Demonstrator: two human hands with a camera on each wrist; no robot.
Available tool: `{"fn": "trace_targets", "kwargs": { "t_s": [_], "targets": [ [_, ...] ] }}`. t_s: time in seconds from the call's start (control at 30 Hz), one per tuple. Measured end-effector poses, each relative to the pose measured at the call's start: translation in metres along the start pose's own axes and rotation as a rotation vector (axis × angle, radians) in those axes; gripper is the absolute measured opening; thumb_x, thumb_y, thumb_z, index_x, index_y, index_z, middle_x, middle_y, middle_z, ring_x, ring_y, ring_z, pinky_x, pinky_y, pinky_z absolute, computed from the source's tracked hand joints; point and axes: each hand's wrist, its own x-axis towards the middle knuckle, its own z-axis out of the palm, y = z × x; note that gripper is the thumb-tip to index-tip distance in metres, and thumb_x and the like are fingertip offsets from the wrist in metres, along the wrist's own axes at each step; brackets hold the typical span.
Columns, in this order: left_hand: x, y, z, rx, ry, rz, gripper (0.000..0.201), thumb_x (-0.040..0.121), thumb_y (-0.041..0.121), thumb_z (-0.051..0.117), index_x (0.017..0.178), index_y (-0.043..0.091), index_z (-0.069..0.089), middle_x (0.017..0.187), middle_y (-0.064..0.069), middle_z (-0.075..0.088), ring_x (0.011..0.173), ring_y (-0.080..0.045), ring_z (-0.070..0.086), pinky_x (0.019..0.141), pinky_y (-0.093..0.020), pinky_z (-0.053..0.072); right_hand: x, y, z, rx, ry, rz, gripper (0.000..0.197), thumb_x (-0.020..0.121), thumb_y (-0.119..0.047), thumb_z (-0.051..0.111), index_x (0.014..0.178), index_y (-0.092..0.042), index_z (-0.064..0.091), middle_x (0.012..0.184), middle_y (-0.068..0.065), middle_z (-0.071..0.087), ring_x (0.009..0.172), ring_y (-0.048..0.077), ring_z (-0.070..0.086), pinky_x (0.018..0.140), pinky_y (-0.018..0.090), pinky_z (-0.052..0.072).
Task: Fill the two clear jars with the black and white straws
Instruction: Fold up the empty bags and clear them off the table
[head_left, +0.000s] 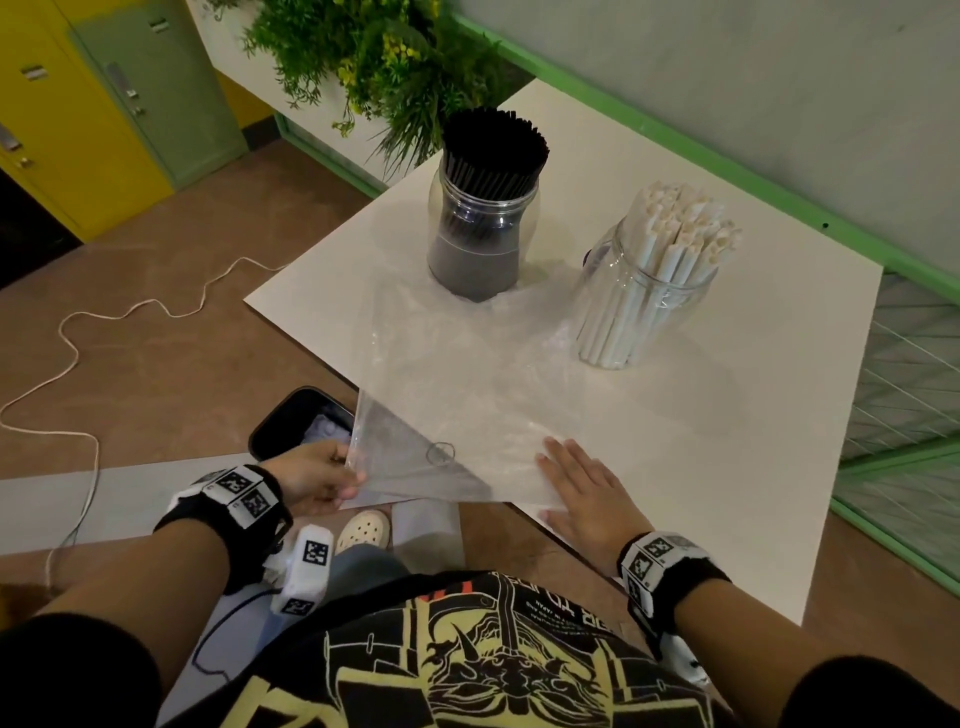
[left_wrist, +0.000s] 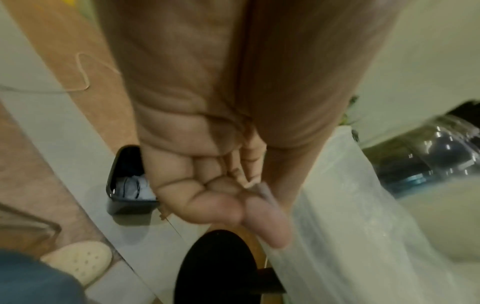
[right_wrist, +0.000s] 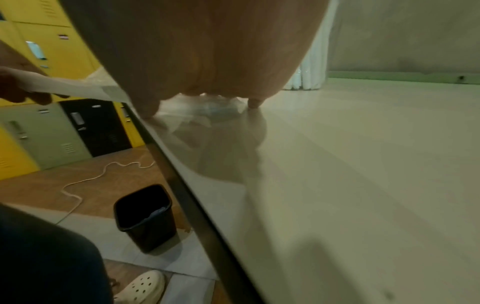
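Observation:
Two clear jars stand on the white table (head_left: 727, 415). The left jar (head_left: 480, 244) is packed with black straws (head_left: 493, 148); the right jar (head_left: 641, 306) holds white straws (head_left: 675, 228). An empty clear plastic bag (head_left: 447, 395) lies across the table's near-left corner and hangs over the edge. My left hand (head_left: 317, 475) pinches the bag's overhanging corner; the bag (left_wrist: 337, 205) also shows in the left wrist view beside my fingers (left_wrist: 265, 216). My right hand (head_left: 582, 488) lies flat, fingers straight, on the bag's near edge on the table.
A black waste bin (head_left: 291, 421) with crumpled wrapping inside stands on the floor left of the table, below my left hand. A white cable (head_left: 67, 343) runs over the brown floor. A green plant (head_left: 374, 62) hangs behind the black-straw jar. Yellow and green lockers (head_left: 78, 119) stand far left.

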Motion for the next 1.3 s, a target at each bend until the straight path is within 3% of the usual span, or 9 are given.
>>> {"fn": "trace_targets", "kwargs": {
  "t_s": [0.2, 0.37, 0.47, 0.6, 0.73, 0.87, 1.07, 1.23, 1.3],
  "targets": [
    [0.002, 0.024, 0.01, 0.133, 0.054, -0.066, 0.018, 0.092, 0.034, 0.059, 0.104, 0.02, 0.055, 0.102, -0.002, 0.064, 0.09, -0.015, 0.06, 0.066, -0.029, 0.046, 0.016, 0.002, -0.036, 0.467, 0.345, 0.271, 0.061, 0.082, -0.066, 0.047, 0.119, -0.02, 0.061, 0.132, 0.003, 0.045, 0.119, 0.024, 0.042, 0.098, 0.029, 0.031],
    [0.031, 0.056, 0.013, -0.164, 0.167, -0.001, 0.033, 0.095, 0.044, 0.05, 0.085, 0.013, 0.054, 0.077, -0.009, 0.053, 0.072, -0.031, 0.055, 0.072, -0.042, 0.049, 0.066, 0.013, -0.063, 0.97, 0.252, 0.645, 0.068, 0.084, -0.034, 0.07, 0.138, -0.015, 0.034, 0.136, 0.014, 0.042, 0.123, 0.03, 0.046, 0.105, 0.039, 0.037],
    [0.041, 0.055, 0.012, 0.02, 0.296, 0.132, 0.028, 0.096, 0.018, 0.053, 0.102, -0.009, 0.057, 0.075, -0.011, 0.058, 0.074, -0.03, 0.058, 0.074, -0.039, 0.052, 0.08, 0.014, -0.068, 1.035, 0.189, 0.678, 0.074, 0.084, -0.031, 0.071, 0.141, -0.016, 0.025, 0.128, 0.015, 0.051, 0.115, 0.03, 0.053, 0.097, 0.036, 0.043],
    [0.035, 0.049, 0.008, 0.025, 0.527, 0.282, 0.046, 0.088, 0.001, 0.055, 0.13, 0.008, 0.036, 0.088, -0.008, 0.058, 0.078, -0.027, 0.061, 0.075, -0.043, 0.055, 0.069, 0.01, -0.079, 0.96, 0.216, 0.426, 0.082, 0.087, -0.015, 0.067, 0.148, -0.027, 0.015, 0.107, 0.002, 0.049, 0.088, 0.018, 0.051, 0.083, 0.03, 0.046],
    [0.016, 0.051, -0.002, 0.235, 0.411, 0.487, 0.065, 0.085, 0.0, 0.063, 0.135, 0.028, 0.033, 0.085, -0.007, 0.059, 0.08, -0.026, 0.062, 0.076, -0.041, 0.051, 0.054, 0.009, -0.098, 0.813, 0.003, 0.156, 0.093, 0.082, -0.015, 0.073, 0.15, -0.039, 0.015, 0.147, -0.004, 0.036, 0.124, 0.014, 0.041, 0.108, 0.03, 0.034],
    [-0.001, 0.064, -0.015, 0.307, 0.44, 0.609, 0.081, 0.081, 0.004, 0.07, 0.14, 0.039, 0.028, 0.086, -0.004, 0.061, 0.082, -0.017, 0.061, 0.078, -0.031, 0.045, 0.048, 0.007, -0.114, 0.715, 0.08, 0.185, 0.08, 0.076, -0.015, 0.079, 0.141, -0.032, 0.035, 0.108, -0.011, 0.059, 0.067, 0.002, 0.051, 0.069, 0.007, 0.04],
    [-0.019, 0.078, -0.025, 0.437, 0.389, 0.663, 0.027, 0.086, 0.004, 0.065, 0.104, 0.024, 0.069, 0.084, -0.005, 0.063, 0.081, -0.02, 0.057, 0.067, -0.004, 0.041, 0.054, 0.01, -0.134, 0.62, 0.413, 0.209, 0.014, 0.078, -0.015, 0.076, 0.079, -0.014, 0.063, 0.081, 0.002, 0.061, 0.077, 0.017, 0.055, 0.067, 0.022, 0.037],
    [-0.032, 0.092, -0.033, 0.7, 0.697, 0.582, 0.01, 0.082, 0.025, 0.072, 0.086, 0.03, 0.065, 0.099, -0.006, 0.057, 0.104, -0.031, 0.052, 0.082, -0.032, 0.039, 0.053, 0.006, -0.148, 0.41, 0.691, 0.041, 0.016, 0.081, -0.017, 0.074, 0.082, -0.01, 0.06, 0.094, -0.002, 0.047, 0.089, 0.021, 0.047, 0.079, 0.025, 0.034],
    [-0.038, 0.1, -0.018, 0.864, 0.79, 0.596, 0.033, 0.072, 0.038, 0.078, 0.101, 0.031, 0.064, 0.122, -0.004, 0.048, 0.121, -0.033, 0.04, 0.099, -0.043, 0.036, 0.051, -0.008, -0.158, 0.433, 0.721, -0.04, 0.012, 0.088, -0.015, 0.066, 0.092, -0.008, 0.057, 0.095, 0.001, 0.053, 0.089, 0.023, 0.052, 0.078, 0.027, 0.038]
  ]
}}
